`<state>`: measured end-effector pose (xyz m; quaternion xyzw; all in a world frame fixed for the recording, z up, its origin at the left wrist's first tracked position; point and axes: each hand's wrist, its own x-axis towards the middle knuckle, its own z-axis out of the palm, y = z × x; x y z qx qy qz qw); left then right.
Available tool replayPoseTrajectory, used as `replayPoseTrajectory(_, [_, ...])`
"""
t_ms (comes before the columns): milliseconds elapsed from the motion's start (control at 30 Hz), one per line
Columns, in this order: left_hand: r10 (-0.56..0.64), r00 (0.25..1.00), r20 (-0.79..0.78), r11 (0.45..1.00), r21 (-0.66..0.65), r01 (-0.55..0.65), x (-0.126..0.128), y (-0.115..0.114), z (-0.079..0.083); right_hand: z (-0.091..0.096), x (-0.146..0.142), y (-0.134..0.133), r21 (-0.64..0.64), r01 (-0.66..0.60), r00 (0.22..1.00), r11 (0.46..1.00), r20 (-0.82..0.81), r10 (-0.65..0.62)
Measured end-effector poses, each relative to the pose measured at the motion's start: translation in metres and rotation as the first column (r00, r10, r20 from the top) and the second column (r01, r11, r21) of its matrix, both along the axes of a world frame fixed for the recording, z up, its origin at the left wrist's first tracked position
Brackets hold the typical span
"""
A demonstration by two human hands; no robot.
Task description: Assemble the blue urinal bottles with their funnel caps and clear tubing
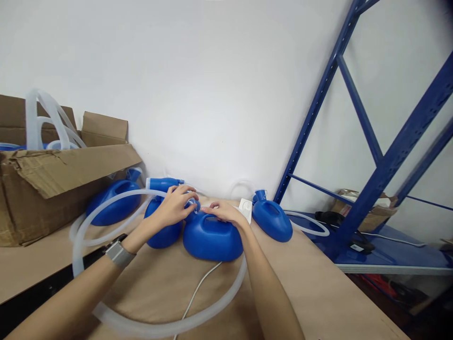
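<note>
A blue plastic jug (212,241) lies on its side on the brown table (318,283) in front of me. My left hand (175,205) is curled around the jug's neck, where a translucent white hose (116,323) ends. My right hand (224,212) rests on top of the jug by its handle, fingers bent and pressing down on it. The hose loops wide to the left and round the front of the jug. A grey watch band sits on my left wrist.
Three more blue jugs lie around: one (113,200) at the left, one (161,233) behind my left hand, one (272,219) to the right. An open cardboard box (46,189) with hoses stands left. A blue metal rack (375,174) rises at the right. A thin white cable (198,288) crosses the table.
</note>
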<state>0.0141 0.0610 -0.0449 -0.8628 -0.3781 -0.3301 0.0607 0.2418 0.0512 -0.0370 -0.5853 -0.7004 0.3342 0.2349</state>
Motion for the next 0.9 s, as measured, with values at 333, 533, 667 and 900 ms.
replayPoseTrajectory(333, [-0.054, 0.96, 0.274, 0.958, 0.287, -0.028, -0.041, -0.03, 0.06, 0.075, 0.049, -0.062, 0.27, 0.196, 0.847, 0.943, -0.531, -0.024])
replayPoseTrajectory(533, [-0.086, 0.968, 0.237, 0.964, 0.266, 0.02, -0.042, -0.034, 0.059, 0.078, 0.079, -0.063, 0.276, 0.451, 0.578, 0.849, -0.815, -0.042])
replayPoseTrajectory(667, [-0.111, 0.961, 0.251, 0.945, 0.327, 0.024, -0.036, -0.036, 0.057, 0.077, 0.081, -0.059, 0.276, 0.552, 0.486, 0.787, -0.873, -0.035])
replayPoseTrajectory(900, [0.019, 0.966, 0.259, 0.995, 0.088, -0.043, -0.011, -0.021, 0.021, 0.081, 0.082, -0.062, 0.389, 0.635, 0.495, 0.667, -0.868, 0.035])
